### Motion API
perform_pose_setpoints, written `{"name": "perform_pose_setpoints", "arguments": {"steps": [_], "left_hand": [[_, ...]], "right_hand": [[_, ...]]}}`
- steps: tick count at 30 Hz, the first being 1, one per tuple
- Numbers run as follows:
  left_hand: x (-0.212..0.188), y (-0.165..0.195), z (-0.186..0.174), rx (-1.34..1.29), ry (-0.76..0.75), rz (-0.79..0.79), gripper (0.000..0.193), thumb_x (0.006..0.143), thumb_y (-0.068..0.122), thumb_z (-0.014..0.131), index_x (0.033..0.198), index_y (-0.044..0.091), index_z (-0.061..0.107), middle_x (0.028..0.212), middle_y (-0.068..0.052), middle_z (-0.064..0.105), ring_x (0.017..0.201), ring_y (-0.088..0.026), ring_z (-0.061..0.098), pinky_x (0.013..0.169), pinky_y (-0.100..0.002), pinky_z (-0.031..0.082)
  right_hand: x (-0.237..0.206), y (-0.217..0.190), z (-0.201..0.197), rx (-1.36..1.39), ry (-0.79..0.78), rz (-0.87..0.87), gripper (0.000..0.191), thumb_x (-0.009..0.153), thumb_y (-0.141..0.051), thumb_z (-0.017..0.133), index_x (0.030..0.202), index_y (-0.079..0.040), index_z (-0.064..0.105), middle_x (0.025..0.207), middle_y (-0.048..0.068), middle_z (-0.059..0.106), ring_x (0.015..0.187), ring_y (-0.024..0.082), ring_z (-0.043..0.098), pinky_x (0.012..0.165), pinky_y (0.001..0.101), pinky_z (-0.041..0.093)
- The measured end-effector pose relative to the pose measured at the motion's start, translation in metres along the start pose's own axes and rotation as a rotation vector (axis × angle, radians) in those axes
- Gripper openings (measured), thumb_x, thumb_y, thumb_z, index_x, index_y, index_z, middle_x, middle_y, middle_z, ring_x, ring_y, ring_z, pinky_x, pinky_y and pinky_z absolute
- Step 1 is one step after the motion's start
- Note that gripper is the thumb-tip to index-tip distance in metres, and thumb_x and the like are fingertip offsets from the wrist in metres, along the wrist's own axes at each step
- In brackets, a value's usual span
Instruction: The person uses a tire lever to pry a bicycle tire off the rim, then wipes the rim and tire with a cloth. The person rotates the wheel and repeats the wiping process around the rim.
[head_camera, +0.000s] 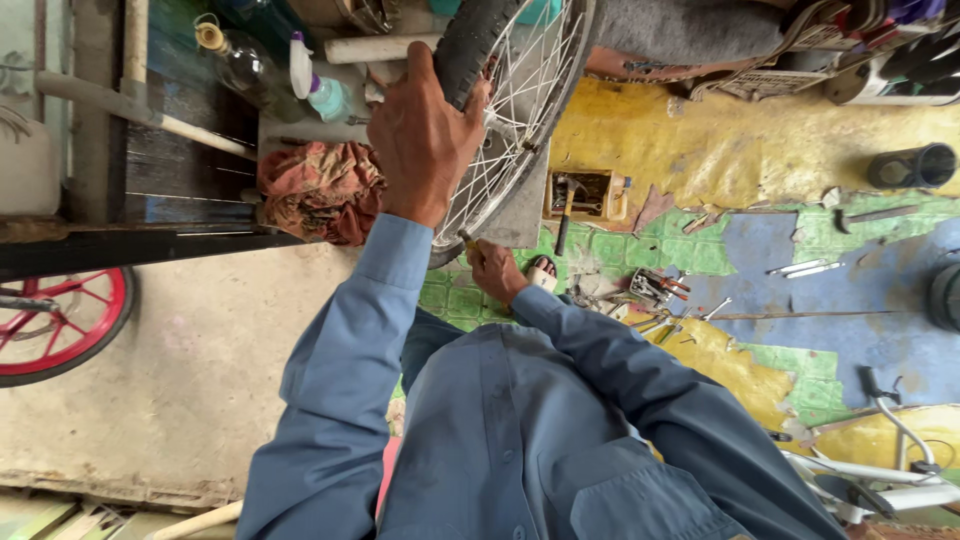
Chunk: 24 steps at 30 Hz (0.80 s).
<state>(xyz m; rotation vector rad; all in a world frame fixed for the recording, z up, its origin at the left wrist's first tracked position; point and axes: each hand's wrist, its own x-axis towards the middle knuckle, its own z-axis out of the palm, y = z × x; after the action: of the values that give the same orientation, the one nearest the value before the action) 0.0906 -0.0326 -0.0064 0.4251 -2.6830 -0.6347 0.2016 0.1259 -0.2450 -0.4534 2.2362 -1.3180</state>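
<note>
Left hand (425, 140) clamps the tyre (470, 45) of the spoked wheel (520, 110); right hand (492, 270) pinches a small tool at the spokes; adjustment appears unfinished.

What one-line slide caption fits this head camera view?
Left hand grips a spoked bicycle wheel's black rubber tyre while right hand works low at its silver metal rim.

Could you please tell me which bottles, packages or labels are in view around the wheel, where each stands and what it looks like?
Glass bottle: top left, lying tilted on the dark shelf; clear, yellowish cap.
Spray bottle: just left of the left hand gripping the tyre; white nozzle, pale teal body.
No labels or screens are legible.
</note>
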Motion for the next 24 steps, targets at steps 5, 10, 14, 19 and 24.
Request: {"name": "perform_pose_setpoints", "arguments": {"steps": [5,10,14,19,24], "left_hand": [[0.001,-0.002,0.003,-0.020,-0.009,-0.011,0.050,0.093,0.040,0.081,0.116,0.003,0.056,0.081,-0.014,0.072,0.061,-0.027,0.073,0.051,-0.041,0.058],[-0.007,-0.002,-0.003,0.065,0.065,0.072,0.060,0.091,0.044,0.082,0.121,-0.001,0.057,0.088,-0.017,0.073,0.072,-0.032,0.073,0.060,-0.043,0.059],[-0.017,-0.002,-0.011,-0.019,-0.002,0.012,0.061,0.093,0.043,0.081,0.127,-0.003,0.058,0.092,-0.019,0.073,0.072,-0.030,0.074,0.060,-0.042,0.059],[-0.045,-0.008,-0.021,-0.057,-0.059,-0.036,0.074,0.091,0.043,0.080,0.137,-0.007,0.052,0.088,-0.020,0.073,0.069,-0.032,0.072,0.057,-0.043,0.057],[-0.096,-0.005,-0.057,-0.054,-0.106,-0.002,0.055,0.090,0.047,0.086,0.113,0.004,0.061,0.090,-0.016,0.071,0.079,-0.031,0.071,0.069,-0.043,0.058]], "right_hand": [[0.000,-0.009,-0.006,0.024,0.030,-0.112,0.014,0.099,-0.009,0.056,0.089,0.001,0.058,0.068,0.025,0.058,0.056,0.038,0.059,0.054,0.0494,0.045],[0.011,-0.002,-0.024,-0.094,0.073,-0.175,0.011,0.101,-0.011,0.060,0.100,-0.001,0.062,0.064,0.027,0.057,0.053,0.043,0.058,0.051,0.0540,0.041],[0.018,0.010,-0.037,-0.175,0.240,-0.569,0.013,0.096,-0.003,0.055,0.107,-0.003,0.061,0.075,0.026,0.061,0.064,0.046,0.060,0.054,0.0535,0.046],[0.020,0.025,-0.045,-0.210,0.214,-0.150,0.009,0.099,-0.013,0.060,0.099,-0.005,0.063,0.066,0.026,0.061,0.056,0.046,0.061,0.051,0.0540,0.047],[-0.010,0.050,-0.071,-0.192,0.189,-0.013,0.015,0.103,-0.016,0.059,0.095,-0.004,0.063,0.070,0.023,0.065,0.056,0.038,0.062,0.052,0.0501,0.047]]}}
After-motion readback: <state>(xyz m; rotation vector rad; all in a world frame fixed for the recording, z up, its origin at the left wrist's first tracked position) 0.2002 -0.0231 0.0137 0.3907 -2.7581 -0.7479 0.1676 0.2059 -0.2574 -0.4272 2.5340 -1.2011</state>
